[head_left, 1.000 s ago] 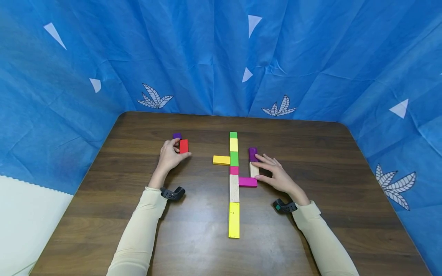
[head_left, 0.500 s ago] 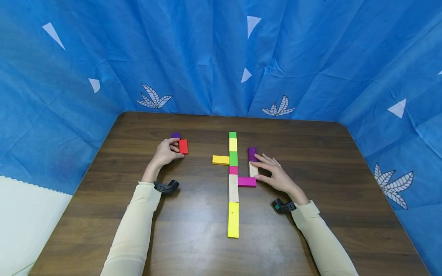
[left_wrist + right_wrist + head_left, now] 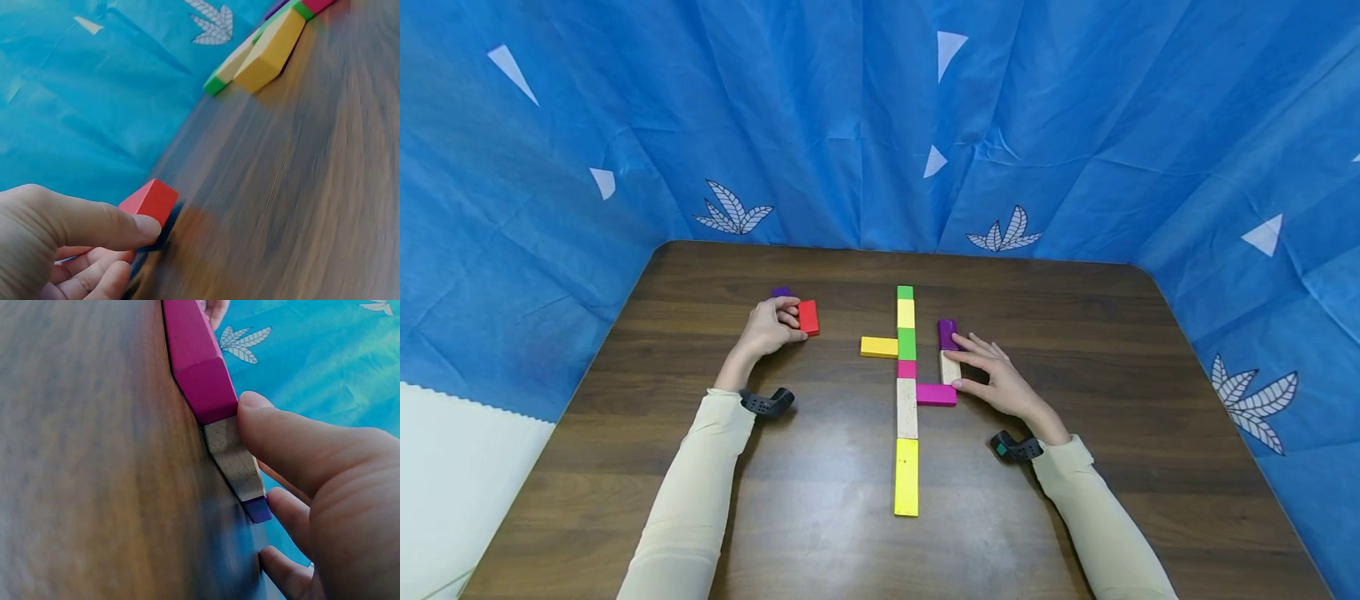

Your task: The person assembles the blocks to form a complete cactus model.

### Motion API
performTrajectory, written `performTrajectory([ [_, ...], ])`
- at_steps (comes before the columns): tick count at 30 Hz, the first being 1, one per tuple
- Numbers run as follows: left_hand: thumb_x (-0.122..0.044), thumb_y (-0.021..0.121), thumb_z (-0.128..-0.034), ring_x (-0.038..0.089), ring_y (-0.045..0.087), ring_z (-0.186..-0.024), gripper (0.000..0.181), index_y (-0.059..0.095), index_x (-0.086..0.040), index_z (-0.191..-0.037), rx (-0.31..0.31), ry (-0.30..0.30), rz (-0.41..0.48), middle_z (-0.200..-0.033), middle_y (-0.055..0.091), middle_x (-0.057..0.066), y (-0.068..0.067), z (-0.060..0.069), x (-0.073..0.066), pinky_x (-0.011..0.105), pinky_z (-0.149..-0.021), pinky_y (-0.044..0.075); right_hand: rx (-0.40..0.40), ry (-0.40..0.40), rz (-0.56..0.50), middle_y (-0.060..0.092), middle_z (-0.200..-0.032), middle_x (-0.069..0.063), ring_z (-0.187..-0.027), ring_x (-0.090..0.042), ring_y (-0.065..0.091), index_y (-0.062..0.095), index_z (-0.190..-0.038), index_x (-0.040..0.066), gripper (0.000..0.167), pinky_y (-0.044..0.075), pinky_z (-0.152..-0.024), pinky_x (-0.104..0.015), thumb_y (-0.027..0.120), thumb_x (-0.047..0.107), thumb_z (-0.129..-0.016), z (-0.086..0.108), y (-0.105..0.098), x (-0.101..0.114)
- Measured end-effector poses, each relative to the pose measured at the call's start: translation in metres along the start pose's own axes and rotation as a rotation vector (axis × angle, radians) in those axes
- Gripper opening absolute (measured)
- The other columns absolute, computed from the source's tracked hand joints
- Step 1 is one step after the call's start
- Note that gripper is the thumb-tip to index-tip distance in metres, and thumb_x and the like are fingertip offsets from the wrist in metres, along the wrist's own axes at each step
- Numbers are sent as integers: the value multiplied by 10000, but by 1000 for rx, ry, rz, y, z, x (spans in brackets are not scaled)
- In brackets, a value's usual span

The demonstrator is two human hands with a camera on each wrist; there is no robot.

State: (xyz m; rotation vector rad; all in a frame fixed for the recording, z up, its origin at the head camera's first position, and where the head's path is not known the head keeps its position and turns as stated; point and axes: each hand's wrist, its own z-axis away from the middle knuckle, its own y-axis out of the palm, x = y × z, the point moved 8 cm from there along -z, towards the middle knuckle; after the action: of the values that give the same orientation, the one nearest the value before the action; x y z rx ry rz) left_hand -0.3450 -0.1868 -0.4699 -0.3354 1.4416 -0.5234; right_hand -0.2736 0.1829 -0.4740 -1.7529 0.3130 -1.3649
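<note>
On the left side of the table, my left hand (image 3: 767,327) pinches a red block (image 3: 808,317) between thumb and fingers. In the left wrist view the thumb lies against the near side of the red block (image 3: 152,201). A violet block (image 3: 781,292) shows just behind that hand, partly hidden by it. My right hand (image 3: 1003,385), fingers loosely extended, rests at a plain wooden block (image 3: 950,367). Its thumb touches near where the wooden block (image 3: 232,456) meets a magenta block (image 3: 206,387); other fingertips lie near a purple block (image 3: 947,334).
A straight row of blocks runs down the table's middle, from a green block (image 3: 905,292) at the far end to a long yellow block (image 3: 906,477) at the near end. An orange-yellow block (image 3: 879,347) juts left from it. A blue curtain (image 3: 820,125) hangs behind the table.
My left hand first drew back slightly left, then moved a little to the right with the red block, away from the violet one. The right hand has stayed in place.
</note>
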Motion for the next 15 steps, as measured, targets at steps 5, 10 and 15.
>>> performTrajectory([
  [5, 45, 789, -729, 273, 620, -912, 664, 520, 57, -1336, -5, 37, -2, -1121, 608, 197, 12, -4, -15, 163, -653, 468, 4, 5, 1, 351, -1577, -95, -1497, -376, 167, 551, -1403, 180, 535, 17, -1168, -658, 699, 278, -899, 0, 0, 0],
  [10, 62, 787, -723, 264, 609, -904, 656, 530, 53, -1326, 11, 64, -10, -1100, 604, 188, 27, -8, -30, 208, -691, 495, -1, 6, 0, 356, -1575, -94, -1496, -374, 171, 555, -1400, 179, 532, 16, -1170, -654, 701, 274, -897, 0, 0, -1],
  [15, 60, 799, -712, 266, 619, -901, 641, 551, 57, -1303, 10, 99, -45, -1087, 603, 184, 40, -10, -42, 265, -736, 519, 1, 7, 0, 354, -1575, -96, -1496, -378, 169, 553, -1402, 181, 535, 17, -1169, -657, 700, 285, -897, 0, 0, -1],
])
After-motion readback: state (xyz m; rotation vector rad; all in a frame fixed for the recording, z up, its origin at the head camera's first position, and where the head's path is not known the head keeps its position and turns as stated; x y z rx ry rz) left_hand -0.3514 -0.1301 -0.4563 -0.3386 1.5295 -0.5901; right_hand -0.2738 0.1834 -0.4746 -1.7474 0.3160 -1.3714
